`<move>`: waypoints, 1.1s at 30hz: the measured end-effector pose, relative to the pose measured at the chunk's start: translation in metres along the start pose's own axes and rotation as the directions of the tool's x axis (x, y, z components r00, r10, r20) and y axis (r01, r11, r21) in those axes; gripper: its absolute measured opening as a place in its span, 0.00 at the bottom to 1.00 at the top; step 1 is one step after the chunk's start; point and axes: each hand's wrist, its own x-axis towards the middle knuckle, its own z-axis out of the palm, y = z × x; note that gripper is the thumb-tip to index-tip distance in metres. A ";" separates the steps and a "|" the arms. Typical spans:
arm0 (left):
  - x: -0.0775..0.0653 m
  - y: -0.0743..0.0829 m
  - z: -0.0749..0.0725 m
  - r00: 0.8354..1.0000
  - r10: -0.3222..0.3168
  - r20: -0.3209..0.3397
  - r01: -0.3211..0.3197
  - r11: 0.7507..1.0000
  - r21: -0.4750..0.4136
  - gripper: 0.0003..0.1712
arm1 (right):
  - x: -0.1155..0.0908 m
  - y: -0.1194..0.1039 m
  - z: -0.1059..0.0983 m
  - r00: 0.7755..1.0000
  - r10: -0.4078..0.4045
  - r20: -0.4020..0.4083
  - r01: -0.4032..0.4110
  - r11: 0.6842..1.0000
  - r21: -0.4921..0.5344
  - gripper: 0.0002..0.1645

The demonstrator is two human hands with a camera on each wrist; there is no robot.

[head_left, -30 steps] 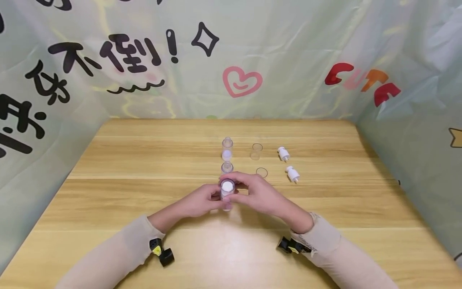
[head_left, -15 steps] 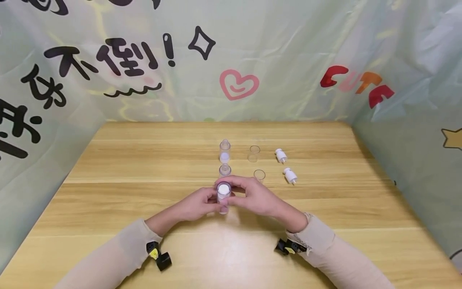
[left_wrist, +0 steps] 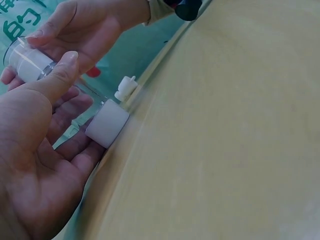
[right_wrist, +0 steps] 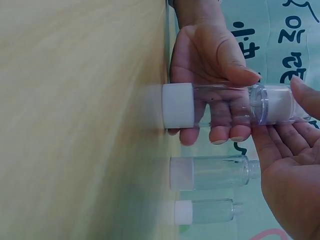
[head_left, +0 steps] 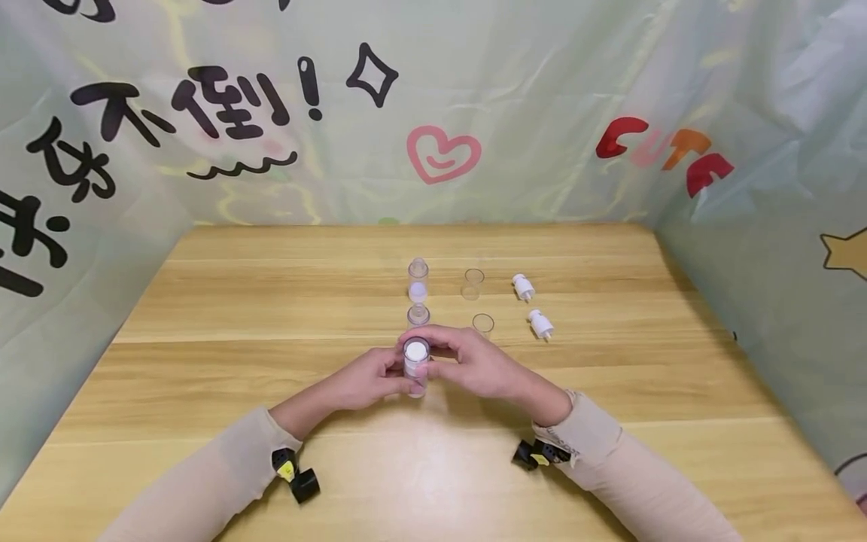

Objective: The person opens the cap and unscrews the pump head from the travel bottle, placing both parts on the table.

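1. The front bottle [right_wrist: 215, 105] is upright near the middle of the table [head_left: 433, 474], its white base [right_wrist: 178, 106] apparently resting on the wood, which likely lets the surface take any downward push
2. The left hand [head_left: 368, 379] is curled round the bottle's clear body, thumb near the neck, presumably to steady it
3. The right hand [head_left: 476, 363] grips the top cap [head_left: 416, 351] between thumb and fingers; that clear cap surrounds a white pump [right_wrist: 279, 104], and the side hold probably keeps it aligned with the neck, though I can't tell whether it is fully seated
4. Beyond stand the middle bottle [head_left: 418, 315] and far bottle [head_left: 418, 287]; to their right come the near cap [head_left: 483, 325] and far cap [head_left: 473, 286], then the near pump [head_left: 541, 324] and far pump [head_left: 524, 287], seemingly sorted into columns for easy picking
5. Compared with a second ago, everything sits slightly further left in the head view, apparently from camera movement; both grips and the layout look much the same
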 end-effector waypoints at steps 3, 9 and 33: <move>0.000 0.000 0.000 1.000 0.004 -0.002 -0.004 1.000 0.005 0.15 | 0.000 -0.002 0.000 1.000 0.000 0.000 0.000 1.000 -0.014 0.23; -0.001 -0.001 0.000 1.000 0.005 -0.009 -0.005 1.000 0.012 0.15 | 0.000 -0.004 0.001 1.000 -0.004 -0.005 0.004 0.999 -0.041 0.22; 0.000 0.000 -0.001 1.000 -0.017 -0.013 0.017 1.000 0.018 0.13 | -0.003 -0.005 0.008 0.993 -0.043 -0.113 0.025 0.987 -0.159 0.21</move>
